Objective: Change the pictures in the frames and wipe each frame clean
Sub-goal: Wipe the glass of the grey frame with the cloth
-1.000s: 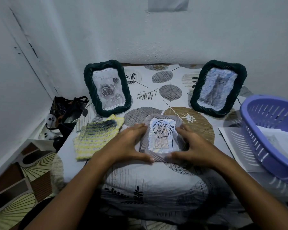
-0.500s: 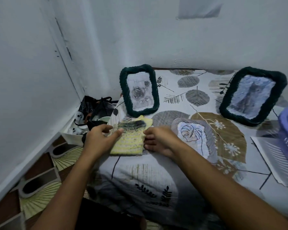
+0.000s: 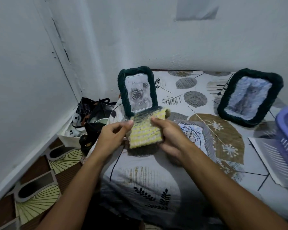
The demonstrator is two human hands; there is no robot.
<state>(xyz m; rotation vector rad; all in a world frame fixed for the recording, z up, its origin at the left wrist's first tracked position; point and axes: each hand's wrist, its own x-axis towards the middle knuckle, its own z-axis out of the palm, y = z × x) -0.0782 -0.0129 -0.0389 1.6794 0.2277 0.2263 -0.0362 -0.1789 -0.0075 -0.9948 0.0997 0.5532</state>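
Here, both hands lift a yellow knitted cloth (image 3: pixel 145 130) (striped, dark at top) above the patterned table (image 3: pixel 156 176); left hand (image 3: pixel 112 138) and right hand (image 3: pixel 169 135) pinch its edges. Behind it stands a green frame (image 3: pixel 121 90).

Setting: a home, in the corner of a room. Plain painted walls (image 3: pixel 140 39); leaf-print sheet (image 3: pixel 156 180) over a low surface set against them. Left of the sheet: patterned floor covering (image 3: pixel 40 196), and a dark bag (image 3: pixel 93 112) in the corner.
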